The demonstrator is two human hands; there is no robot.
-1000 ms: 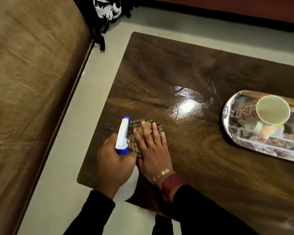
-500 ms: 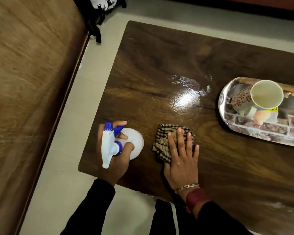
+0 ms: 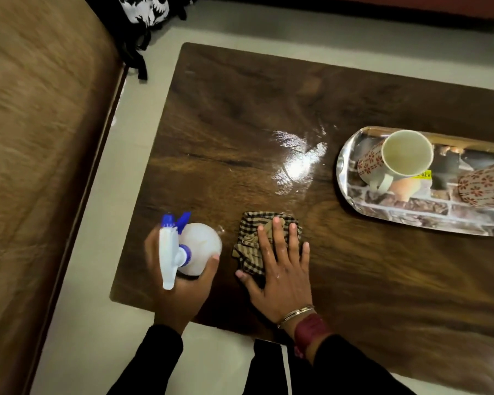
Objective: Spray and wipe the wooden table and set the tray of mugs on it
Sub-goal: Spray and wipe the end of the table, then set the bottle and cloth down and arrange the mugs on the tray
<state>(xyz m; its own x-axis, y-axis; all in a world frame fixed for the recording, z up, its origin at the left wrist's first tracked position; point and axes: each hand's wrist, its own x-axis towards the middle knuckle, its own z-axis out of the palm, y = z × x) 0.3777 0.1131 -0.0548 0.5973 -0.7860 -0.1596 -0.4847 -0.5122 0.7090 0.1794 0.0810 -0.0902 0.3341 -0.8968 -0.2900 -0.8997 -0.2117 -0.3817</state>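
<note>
Pale floor tiles (image 3: 103,337) run all round the dark, glossy wooden table (image 3: 240,109), and a broad brown upholstered piece of furniture (image 3: 40,166) stands along the table's left side. On the table's right part lies an oval silver-rimmed tray with a brick-pattern print (image 3: 342,166). It carries a cream mug with red flowers (image 3: 405,155), tipped towards me, and a second flowered mug (image 3: 485,186) cut off by the edge of the view. Past the table's far left corner sits a black-and-white printed bag (image 3: 143,7). A wet, shining patch (image 3: 297,163) marks the table's middle. At the table's near left corner is a white plastic spray bottle with a blue nozzle (image 3: 200,249); whether it rests on the table I cannot tell. Just beside it, on the table's near edge, lies a crumpled brown checked cloth (image 3: 251,240). Of the hands, the left hand (image 3: 180,295) curls round the bottle, somewhat blurred. The right hand (image 3: 280,280) lies flat on the cloth, fingers straight and spread.
</note>
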